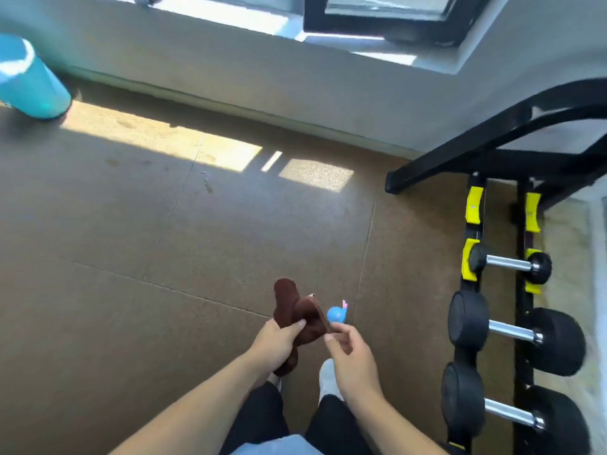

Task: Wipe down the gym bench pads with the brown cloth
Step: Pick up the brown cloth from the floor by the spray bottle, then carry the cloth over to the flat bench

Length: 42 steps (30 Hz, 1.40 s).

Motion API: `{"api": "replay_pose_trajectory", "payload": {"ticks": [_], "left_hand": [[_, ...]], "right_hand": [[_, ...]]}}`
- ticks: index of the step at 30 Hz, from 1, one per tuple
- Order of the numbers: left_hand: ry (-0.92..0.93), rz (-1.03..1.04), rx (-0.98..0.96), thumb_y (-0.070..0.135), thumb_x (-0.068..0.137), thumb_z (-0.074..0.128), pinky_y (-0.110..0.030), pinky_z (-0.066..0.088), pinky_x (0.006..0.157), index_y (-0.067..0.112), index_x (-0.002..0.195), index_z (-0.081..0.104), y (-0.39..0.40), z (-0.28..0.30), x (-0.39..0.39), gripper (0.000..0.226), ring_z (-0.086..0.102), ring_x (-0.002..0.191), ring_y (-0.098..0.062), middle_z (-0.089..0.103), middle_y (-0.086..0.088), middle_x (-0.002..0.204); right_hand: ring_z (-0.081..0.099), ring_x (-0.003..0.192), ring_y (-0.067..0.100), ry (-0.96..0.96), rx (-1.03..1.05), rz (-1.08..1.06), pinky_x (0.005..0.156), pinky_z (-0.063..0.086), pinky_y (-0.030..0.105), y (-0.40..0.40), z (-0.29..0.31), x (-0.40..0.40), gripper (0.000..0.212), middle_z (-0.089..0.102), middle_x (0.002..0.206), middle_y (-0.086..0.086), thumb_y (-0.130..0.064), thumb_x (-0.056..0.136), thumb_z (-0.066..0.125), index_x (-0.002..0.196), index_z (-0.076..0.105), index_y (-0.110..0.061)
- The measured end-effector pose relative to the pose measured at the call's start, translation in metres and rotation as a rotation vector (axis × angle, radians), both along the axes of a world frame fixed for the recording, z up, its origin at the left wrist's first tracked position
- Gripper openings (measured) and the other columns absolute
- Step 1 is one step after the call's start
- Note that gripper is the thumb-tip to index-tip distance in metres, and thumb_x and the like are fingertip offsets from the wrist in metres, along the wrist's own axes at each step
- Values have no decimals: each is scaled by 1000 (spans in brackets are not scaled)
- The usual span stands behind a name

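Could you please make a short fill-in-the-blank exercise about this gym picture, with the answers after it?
1. The left hand grips a cloth whose colour is ____.
2. The right hand pinches the cloth's edge beside a small ____ decoration.
3. The dumbbells rest on a black and ____ rack.
4. Sunlight falls on the ____.

Missing words: brown; blue; yellow; floor

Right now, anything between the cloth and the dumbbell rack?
Head view: only bare floor between the brown cloth and dumbbell rack.
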State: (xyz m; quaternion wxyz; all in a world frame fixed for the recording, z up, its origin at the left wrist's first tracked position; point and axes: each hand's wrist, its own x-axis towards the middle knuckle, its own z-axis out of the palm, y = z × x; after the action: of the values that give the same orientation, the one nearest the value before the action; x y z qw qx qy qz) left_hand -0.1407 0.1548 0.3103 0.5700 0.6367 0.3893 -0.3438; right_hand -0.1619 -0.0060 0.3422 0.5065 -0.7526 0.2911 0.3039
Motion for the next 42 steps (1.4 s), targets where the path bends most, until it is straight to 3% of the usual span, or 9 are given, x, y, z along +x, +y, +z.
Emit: {"api": "replay_pose_trajectory", "payload": {"ticks": [3,5,7,12,17,21,26,32,42], "left_hand": [[-142,65,-160,34,85,80,-34,54,91,19,119,73,-1,48,-10,38,74,95,-16,80,2,99],[-181,129,-241,42,84,80,-36,51,103,20,121,72,-2,79,-22,43,72,111,-18,78,-1,114],[-212,263,-266,50,85,76,-38,50,106,14,120,73,-1,101,-39,51,71,112,-22,77,-6,115],[-239,794,-38,62,49,86,-51,55,101,9,114,75,13,115,-99,85,75,99,-30,80,-8,102],[-316,1100,24,26,82,82,-43,59,92,7,112,74,40,150,-172,36,77,92,-26,81,-6,96],[-399,1107,133,16,90,75,-18,55,69,6,113,75,54,172,-235,25,76,88,-14,80,-4,97],[-459,993,339,27,96,70,-11,48,84,23,123,71,68,187,-309,27,66,107,-10,75,8,106],[-435,1108,354,21,99,64,-18,52,86,31,128,60,117,172,-420,30,66,111,-10,71,8,115],[-480,1353,131,17,84,81,-47,51,105,26,118,70,178,167,-611,37,70,110,-18,78,2,110]], "right_hand": [[64,116,12,104,207,-5,103,52,31,3,35,24,41,64,124,-15,-41,101,67,138,52,-36],[71,95,5,121,336,60,76,56,16,2,63,32,30,71,115,-4,-32,104,63,133,60,-25],[72,85,7,81,391,154,59,53,13,2,80,33,23,74,110,4,-17,105,60,126,66,-11],[70,92,24,-31,323,425,76,56,29,14,85,10,24,75,107,23,2,87,69,111,66,-1],[67,88,-7,-87,125,1058,71,44,5,33,91,-37,31,73,103,-12,2,97,61,111,65,-25],[58,118,8,-95,224,1123,87,45,11,80,100,-73,53,58,145,-6,-4,99,64,141,50,-34],[51,125,-12,-163,467,1305,100,39,17,168,147,-132,71,53,137,-34,-61,82,69,147,43,-50],[62,112,-13,-393,400,1564,97,46,18,256,154,-243,30,74,114,-29,-29,94,77,113,70,-52],[71,98,-7,-359,492,1700,82,52,11,339,161,-431,31,78,97,-25,-18,102,65,100,79,-47]]}}
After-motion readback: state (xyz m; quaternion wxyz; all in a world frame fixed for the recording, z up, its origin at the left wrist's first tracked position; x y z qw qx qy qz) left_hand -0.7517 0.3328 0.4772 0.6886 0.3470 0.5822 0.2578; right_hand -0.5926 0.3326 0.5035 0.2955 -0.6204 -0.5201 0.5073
